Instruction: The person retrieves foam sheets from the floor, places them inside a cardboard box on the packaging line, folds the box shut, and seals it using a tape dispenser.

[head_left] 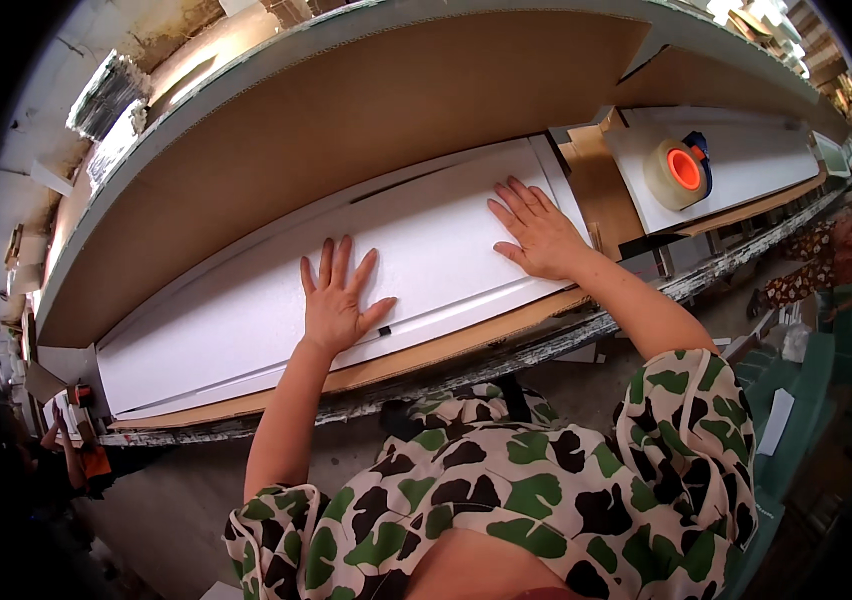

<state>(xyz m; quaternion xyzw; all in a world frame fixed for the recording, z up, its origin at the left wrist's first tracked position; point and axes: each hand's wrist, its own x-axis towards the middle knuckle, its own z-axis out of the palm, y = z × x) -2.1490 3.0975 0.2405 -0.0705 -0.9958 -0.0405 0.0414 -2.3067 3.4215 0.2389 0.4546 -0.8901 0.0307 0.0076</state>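
Observation:
A long white panel point(226, 310) lies flat on brown cardboard along the bench in front of me. My left hand point(334, 300) rests on it near the middle, palm down with the fingers spread. Farther right, my right hand point(541, 232) also lies flat on the panel near its right end, fingers apart. Neither hand holds anything. A small dark mark point(384, 331) shows by the panel's near edge, beside my left thumb.
Brown cardboard point(376, 110) stands upright along the bench's far side. At right, a tape dispenser with a clear roll on an orange core point(684, 169) sits on another white panel point(756, 150). Another person point(851, 240) is at far right; a person's hands point(61, 425) show at far left.

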